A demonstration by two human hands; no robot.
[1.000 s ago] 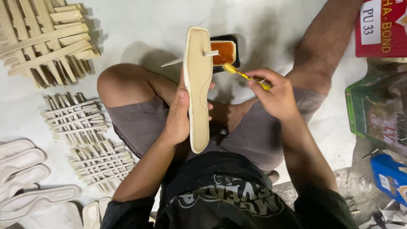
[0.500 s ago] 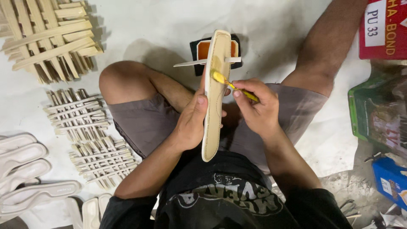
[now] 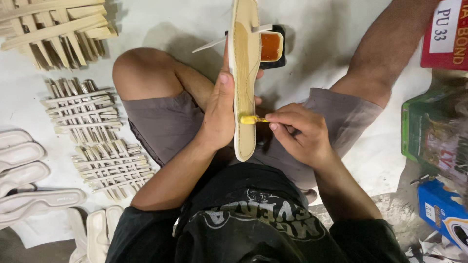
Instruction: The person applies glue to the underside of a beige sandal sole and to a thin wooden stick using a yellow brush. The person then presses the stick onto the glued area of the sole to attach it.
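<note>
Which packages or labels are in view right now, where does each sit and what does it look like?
Red can: top right corner, white label patch.
Green box: right edge, rectangular, printed pictures.
Blue box: lower right, small white label.
Black tray: behind the sole, amber glue inside.

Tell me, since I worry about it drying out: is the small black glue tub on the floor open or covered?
Open. The black tub shows bare orange glue with no lid on it, partly hidden behind the sole.
</note>
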